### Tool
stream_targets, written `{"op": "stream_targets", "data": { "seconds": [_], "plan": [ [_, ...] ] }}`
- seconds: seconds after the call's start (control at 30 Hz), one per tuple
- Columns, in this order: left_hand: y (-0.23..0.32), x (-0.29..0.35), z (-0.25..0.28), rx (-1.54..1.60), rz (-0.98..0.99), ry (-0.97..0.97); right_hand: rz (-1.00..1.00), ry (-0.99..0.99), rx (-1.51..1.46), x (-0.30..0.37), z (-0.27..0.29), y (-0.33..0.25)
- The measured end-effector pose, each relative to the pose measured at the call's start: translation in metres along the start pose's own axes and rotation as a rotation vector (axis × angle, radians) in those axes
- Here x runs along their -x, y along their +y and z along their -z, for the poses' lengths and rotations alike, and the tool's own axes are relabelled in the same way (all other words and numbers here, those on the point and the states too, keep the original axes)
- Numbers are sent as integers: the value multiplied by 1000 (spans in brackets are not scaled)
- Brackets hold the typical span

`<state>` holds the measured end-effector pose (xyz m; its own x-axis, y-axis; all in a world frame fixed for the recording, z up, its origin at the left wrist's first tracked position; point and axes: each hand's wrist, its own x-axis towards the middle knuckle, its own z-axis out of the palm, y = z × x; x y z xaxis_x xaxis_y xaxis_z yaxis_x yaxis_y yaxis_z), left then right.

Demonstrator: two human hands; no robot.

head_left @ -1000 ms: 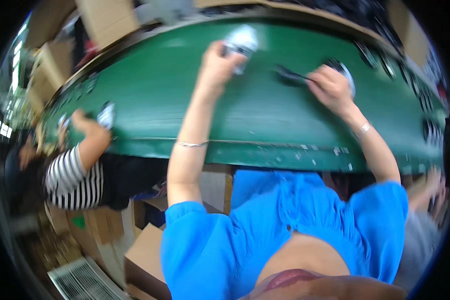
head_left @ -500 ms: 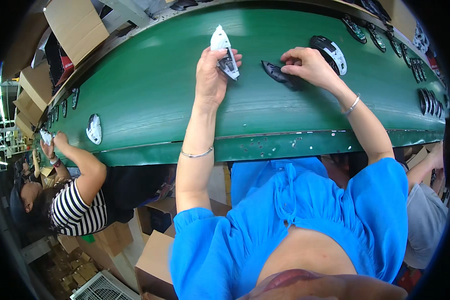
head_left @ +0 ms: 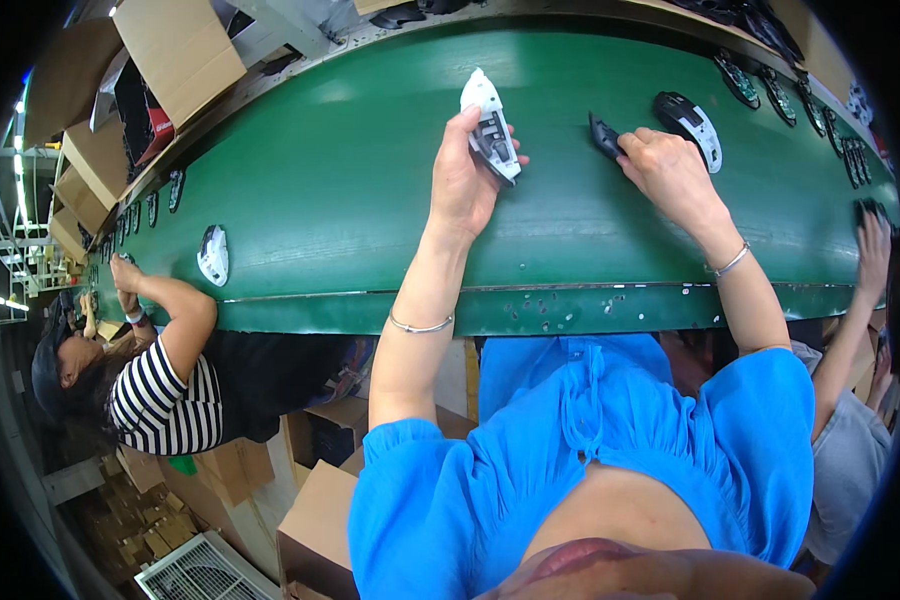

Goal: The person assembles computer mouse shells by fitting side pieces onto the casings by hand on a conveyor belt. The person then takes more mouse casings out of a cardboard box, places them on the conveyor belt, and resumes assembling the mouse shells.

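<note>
My left hand is closed around a white plastic housing, long and pointed at its upper end. Dark parts show inside the open face of this housing, which is tilted over the green belt. To the right, my right hand grips a curved black plastic cover by its lower right end. The fingertips there are partly hidden behind the hand. Just beyond that hand lies a black-and-white shell, shaped like a computer mouse.
Elongated circuit boards line the far right edge of the green belt. Another white-and-black shell lies at left. A person in stripes works at left; another person's hand reaches onto the belt at right. Cardboard boxes stand below.
My right hand has closed on the black cover and shifted it right, turning it. The left hand still holds the white housing. At right, another person's hand has come onto the belt. My view has shifted slightly.
</note>
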<state>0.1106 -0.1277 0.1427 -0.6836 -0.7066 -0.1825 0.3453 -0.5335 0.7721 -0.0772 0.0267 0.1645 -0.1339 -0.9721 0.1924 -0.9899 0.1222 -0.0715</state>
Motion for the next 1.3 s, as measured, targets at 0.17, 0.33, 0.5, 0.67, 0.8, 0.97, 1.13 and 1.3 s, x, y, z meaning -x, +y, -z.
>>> {"op": "stream_targets", "data": {
  "seconds": [0.17, 0.33, 0.5, 0.67, 0.8, 0.97, 1.13, 1.3],
  "plan": [
    [-7, 5, -7, -29, 15, -1, 8, -42, 14, 6, 0, 6],
    [-13, 6, -13, -39, 20, 12, -187, 155, -2, 4, -8, 38],
    [-25, 11, -25, -88, -21, -8, -225, 261, -36, 10, 1, 48],
    [-39, 14, -37, -85, -44, 10, -339, 144, -1463, 0, 31, -12],
    [-39, 22, -38, -151, 49, -125, -239, 94, -1470, 4, 24, -37],
    [-40, 24, -46, -173, 5, -131, -285, 116, -1270, 6, 4, -36],
    [-47, 28, -40, -429, -174, -129, -254, 312, -1093, 6, 5, -43],
    [-45, 34, -46, -489, -198, -108, -168, 425, -966, 13, 10, -49]
  ]
}}
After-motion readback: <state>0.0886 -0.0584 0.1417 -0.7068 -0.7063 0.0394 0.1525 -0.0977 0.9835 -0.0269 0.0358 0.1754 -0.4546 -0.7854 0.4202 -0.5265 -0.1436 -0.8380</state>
